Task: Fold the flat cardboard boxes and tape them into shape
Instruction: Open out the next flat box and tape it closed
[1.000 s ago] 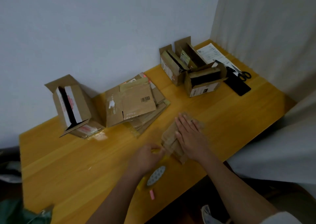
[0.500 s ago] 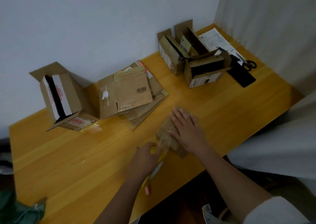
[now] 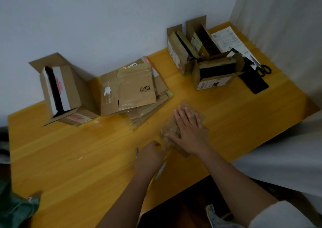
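pressing flat on a small brown cardboard box (image 3: 181, 123), the right hand (image 3: 190, 132) lies with its fingers straight and spread, pinning it to the yellow wooden table (image 3: 87, 158) near the front edge. the left hand (image 3: 149, 158) sits just beside the box's near end, fingers curled round a yellow tape dispenser (image 3: 159, 173). behind lies a stack of flattened brown cardboard boxes (image 3: 132, 90), and black-handled scissors (image 3: 261, 67) rest far right.
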A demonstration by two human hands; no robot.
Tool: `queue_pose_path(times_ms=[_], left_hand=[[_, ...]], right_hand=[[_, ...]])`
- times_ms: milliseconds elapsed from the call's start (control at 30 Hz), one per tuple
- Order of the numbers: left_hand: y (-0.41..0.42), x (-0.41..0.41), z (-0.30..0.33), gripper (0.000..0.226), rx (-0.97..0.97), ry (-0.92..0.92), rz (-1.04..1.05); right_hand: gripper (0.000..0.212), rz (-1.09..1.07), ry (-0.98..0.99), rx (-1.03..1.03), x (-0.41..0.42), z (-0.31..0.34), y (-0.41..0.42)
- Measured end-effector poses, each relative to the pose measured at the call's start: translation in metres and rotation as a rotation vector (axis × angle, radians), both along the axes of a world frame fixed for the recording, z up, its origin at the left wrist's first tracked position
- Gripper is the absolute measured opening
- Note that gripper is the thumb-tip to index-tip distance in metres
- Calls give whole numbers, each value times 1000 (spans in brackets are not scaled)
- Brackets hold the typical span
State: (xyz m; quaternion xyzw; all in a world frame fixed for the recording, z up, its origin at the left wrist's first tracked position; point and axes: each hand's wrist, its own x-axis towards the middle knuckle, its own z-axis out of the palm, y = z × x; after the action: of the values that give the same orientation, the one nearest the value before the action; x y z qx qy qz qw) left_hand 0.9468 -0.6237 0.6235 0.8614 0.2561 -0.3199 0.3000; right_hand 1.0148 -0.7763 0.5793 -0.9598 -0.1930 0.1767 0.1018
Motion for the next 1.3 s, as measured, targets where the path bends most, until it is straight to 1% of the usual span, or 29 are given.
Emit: queue_pose_path(times_ms=[167, 200, 267, 333, 400, 467, 500, 533, 600, 667, 733, 800, 867, 1000, 1067, 1167, 1300], left_hand=[[-7, 10, -4, 49, 91, -43, 16], [-7, 11, -5, 50, 85, -43, 31], [-5, 10, -9, 54, 63, -35, 40], [3, 7, -9, 55, -12, -49, 53], [15, 1, -4, 51, -199, -70, 146], [27, -13, 1, 48, -435, 12, 267], [32, -22, 1, 49, -524, 66, 289], [35, -32, 2, 56, -573, 87, 280], [40, -45, -2, 63, -561, 43, 263], [41, -47, -4, 58, -459, -23, 272], [41, -46, -7, 59, -358, -51, 246], [42, -52, -7, 59, -309, -112, 187], [44, -61, -11, 58, -340, -154, 172], [47, -74, -16, 56, -523, -205, 237], [52, -77, -16, 55, -568, -219, 267], [57, -80, -17, 52, -611, -213, 325], [54, -83, -16, 50, -654, -190, 360]], right_hand=[[91, 6, -44, -33, 1, 0, 5], [93, 6, -28, -20, 1, 1, 5], [104, 19, 22, 5, 0, 5, 1], [116, 49, 42, -6, 1, 7, -3], [117, 54, 44, -13, 2, 6, -2], [114, 35, 27, -7, 1, 4, 1], [112, 27, 15, -10, 0, 4, 2], [111, 20, 6, -18, -3, 4, 4], [106, -2, 2, -30, -8, 3, 9], [100, -19, -1, -47, -14, 2, 15], [96, -34, -3, -61, -18, 3, 16], [95, -64, 1, -31, -22, 5, 16], [97, -97, -1, -17, -29, 7, 19], [93, -156, -129, -57, -42, -4, 30], [93, -178, -133, -30, -44, -3, 32], [88, -177, -133, 102, -56, 4, 30], [63, -311, -248, 353, -91, 8, 34]])
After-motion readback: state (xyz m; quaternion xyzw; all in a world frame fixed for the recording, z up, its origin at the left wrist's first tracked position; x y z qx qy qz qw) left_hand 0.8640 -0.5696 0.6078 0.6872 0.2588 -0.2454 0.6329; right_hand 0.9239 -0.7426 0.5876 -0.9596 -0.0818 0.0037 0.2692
